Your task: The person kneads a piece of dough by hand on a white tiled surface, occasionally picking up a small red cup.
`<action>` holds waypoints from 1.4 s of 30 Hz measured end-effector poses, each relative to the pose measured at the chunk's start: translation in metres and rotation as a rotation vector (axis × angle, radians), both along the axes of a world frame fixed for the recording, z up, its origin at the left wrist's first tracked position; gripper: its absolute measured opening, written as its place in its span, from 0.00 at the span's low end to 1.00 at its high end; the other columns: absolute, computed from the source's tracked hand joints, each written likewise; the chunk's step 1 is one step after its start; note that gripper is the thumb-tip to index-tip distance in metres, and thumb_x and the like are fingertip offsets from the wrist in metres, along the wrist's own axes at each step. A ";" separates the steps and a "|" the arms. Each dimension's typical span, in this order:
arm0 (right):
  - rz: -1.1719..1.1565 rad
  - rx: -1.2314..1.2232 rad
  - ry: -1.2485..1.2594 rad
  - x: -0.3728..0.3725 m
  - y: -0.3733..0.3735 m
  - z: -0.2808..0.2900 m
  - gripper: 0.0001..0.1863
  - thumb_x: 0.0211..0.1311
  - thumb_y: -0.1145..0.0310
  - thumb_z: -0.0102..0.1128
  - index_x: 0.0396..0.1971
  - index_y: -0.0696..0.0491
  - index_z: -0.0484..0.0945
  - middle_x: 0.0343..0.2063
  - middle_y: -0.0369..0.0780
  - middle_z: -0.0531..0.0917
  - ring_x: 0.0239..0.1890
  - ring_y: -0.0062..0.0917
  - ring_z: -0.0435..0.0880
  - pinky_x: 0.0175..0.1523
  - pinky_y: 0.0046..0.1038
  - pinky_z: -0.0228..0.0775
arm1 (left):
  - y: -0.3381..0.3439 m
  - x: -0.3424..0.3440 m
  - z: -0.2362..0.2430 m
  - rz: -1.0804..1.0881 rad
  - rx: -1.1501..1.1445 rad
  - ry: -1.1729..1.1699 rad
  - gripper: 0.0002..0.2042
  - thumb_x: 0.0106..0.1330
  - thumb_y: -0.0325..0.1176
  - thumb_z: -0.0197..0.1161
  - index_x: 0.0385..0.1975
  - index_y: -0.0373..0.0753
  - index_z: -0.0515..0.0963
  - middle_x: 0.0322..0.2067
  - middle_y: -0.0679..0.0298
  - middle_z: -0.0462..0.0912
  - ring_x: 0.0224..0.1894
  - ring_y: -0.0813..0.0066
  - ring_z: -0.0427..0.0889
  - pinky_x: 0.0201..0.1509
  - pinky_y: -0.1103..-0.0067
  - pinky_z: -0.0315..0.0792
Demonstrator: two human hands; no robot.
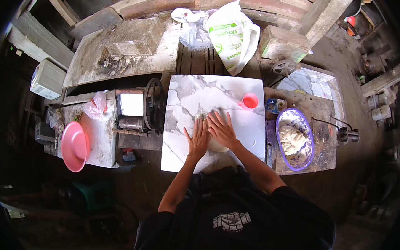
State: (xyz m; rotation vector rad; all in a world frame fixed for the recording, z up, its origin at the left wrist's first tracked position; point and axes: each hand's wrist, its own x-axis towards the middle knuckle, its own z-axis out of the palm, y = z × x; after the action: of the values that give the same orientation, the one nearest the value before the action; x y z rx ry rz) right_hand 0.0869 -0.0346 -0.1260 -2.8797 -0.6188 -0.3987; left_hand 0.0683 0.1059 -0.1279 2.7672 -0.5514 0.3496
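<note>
A pale lump of dough [217, 147] lies on a white marble-patterned slab [186, 93] in front of me, mostly covered by my hands and wrists. My left hand [198, 138] rests flat on it, fingers stretched forward and the thumb out to the side. Beside it, my right hand [222, 130] is also flat with its fingers spread, the two hands meeting at the middle. Neither hand grips anything. A pink cup [250, 101] stands on the slab just beyond my right hand.
At right, a purple-rimmed basin [310, 141] holds more dough [292, 140]. A hand-wheel roller machine [153, 104] and a pink basin [75, 147] are at left. Behind the slab stand a white-and-green sack [231, 38] and a wire cage [135, 37].
</note>
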 end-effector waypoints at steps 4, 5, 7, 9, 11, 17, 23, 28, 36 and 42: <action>-0.050 0.058 0.051 -0.013 0.008 0.002 0.25 0.56 0.59 0.44 0.53 0.52 0.61 0.56 0.35 0.60 0.61 0.26 0.50 0.62 0.47 0.31 | 0.004 -0.007 0.005 0.012 -0.033 0.104 0.26 0.60 0.39 0.45 0.56 0.33 0.54 0.59 0.58 0.51 0.64 0.68 0.43 0.55 0.46 0.26; -0.052 0.072 0.066 -0.013 0.008 0.002 0.25 0.56 0.59 0.44 0.53 0.53 0.60 0.56 0.35 0.59 0.61 0.26 0.50 0.62 0.47 0.31 | 0.005 -0.008 0.006 0.009 -0.032 0.106 0.26 0.60 0.39 0.45 0.56 0.33 0.54 0.59 0.58 0.51 0.64 0.68 0.43 0.55 0.46 0.26; -0.058 0.104 0.096 -0.014 0.010 0.002 0.26 0.55 0.59 0.44 0.54 0.53 0.60 0.57 0.36 0.58 0.62 0.26 0.49 0.62 0.46 0.30 | 0.009 -0.008 0.008 0.020 0.018 0.227 0.26 0.60 0.40 0.44 0.57 0.34 0.52 0.60 0.59 0.48 0.64 0.65 0.39 0.54 0.45 0.25; -0.077 0.081 0.086 -0.011 0.011 0.003 0.26 0.56 0.59 0.44 0.54 0.53 0.60 0.57 0.36 0.58 0.62 0.26 0.49 0.62 0.46 0.30 | 0.008 -0.008 0.000 0.039 0.064 0.196 0.25 0.60 0.40 0.43 0.56 0.34 0.54 0.60 0.59 0.49 0.64 0.64 0.39 0.54 0.45 0.24; -0.085 0.066 0.078 -0.007 0.010 0.001 0.25 0.56 0.59 0.44 0.54 0.52 0.60 0.57 0.36 0.58 0.62 0.26 0.49 0.62 0.45 0.30 | 0.007 -0.010 -0.002 0.058 0.109 0.167 0.25 0.61 0.40 0.43 0.55 0.34 0.55 0.60 0.58 0.49 0.64 0.64 0.39 0.54 0.45 0.24; -0.066 0.076 0.037 -0.008 0.011 -0.005 0.24 0.57 0.58 0.42 0.54 0.50 0.61 0.57 0.35 0.58 0.61 0.26 0.49 0.62 0.45 0.31 | 0.001 -0.012 0.002 0.023 -0.088 0.205 0.24 0.60 0.40 0.44 0.55 0.37 0.58 0.60 0.58 0.49 0.64 0.63 0.41 0.53 0.44 0.25; -0.056 0.053 0.029 -0.008 0.006 0.002 0.26 0.56 0.57 0.44 0.54 0.50 0.59 0.57 0.35 0.58 0.61 0.25 0.50 0.62 0.45 0.30 | 0.004 -0.009 -0.001 0.053 -0.113 0.140 0.22 0.60 0.39 0.45 0.55 0.40 0.59 0.60 0.60 0.50 0.64 0.64 0.42 0.54 0.44 0.26; -0.140 0.082 0.041 -0.012 0.001 -0.003 0.27 0.55 0.57 0.45 0.54 0.51 0.59 0.57 0.36 0.57 0.61 0.25 0.49 0.62 0.45 0.32 | 0.007 -0.007 -0.002 -0.063 -0.012 0.093 0.22 0.58 0.36 0.46 0.53 0.37 0.59 0.59 0.62 0.53 0.63 0.66 0.45 0.56 0.45 0.29; -0.251 0.086 0.066 -0.022 0.009 0.006 0.28 0.56 0.59 0.44 0.56 0.53 0.55 0.58 0.38 0.55 0.62 0.27 0.49 0.62 0.45 0.32 | 0.005 -0.005 0.005 -0.219 -0.093 0.217 0.28 0.57 0.40 0.51 0.57 0.38 0.53 0.61 0.61 0.47 0.64 0.67 0.42 0.55 0.47 0.26; -0.371 0.118 0.188 -0.064 0.003 0.006 0.27 0.58 0.59 0.40 0.56 0.55 0.54 0.59 0.40 0.54 0.62 0.27 0.48 0.62 0.44 0.29 | 0.001 -0.025 0.003 -0.212 -0.060 0.213 0.33 0.55 0.44 0.53 0.58 0.38 0.50 0.61 0.65 0.46 0.64 0.73 0.42 0.55 0.46 0.26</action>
State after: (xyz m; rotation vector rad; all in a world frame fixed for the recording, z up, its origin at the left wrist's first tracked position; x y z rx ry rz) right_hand 0.0234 -0.0317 -0.1198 -2.8666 -0.0262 -0.1983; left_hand 0.0428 0.1072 -0.1251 2.6138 -0.7561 0.0230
